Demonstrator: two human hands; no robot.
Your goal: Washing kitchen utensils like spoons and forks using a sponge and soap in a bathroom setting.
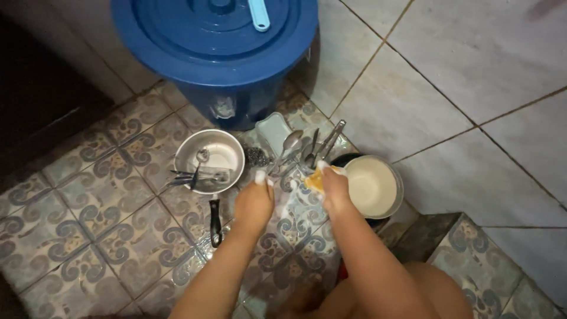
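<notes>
My left hand is closed around the handles of several metal spoons and forks that fan out toward the wall. My right hand presses a yellow sponge against those handles, with white suds around the fingers. Just right of my right hand sits a round bowl of milky soapy water. To the left, a steel saucepan with a black handle rests on the patterned floor tiles and holds more cutlery.
A big blue plastic bin with a lid stands at the top, a light blue scoop handle lying on it. A pale rectangular dish and a dark scourer lie beneath it. Grey wall tiles rise on the right.
</notes>
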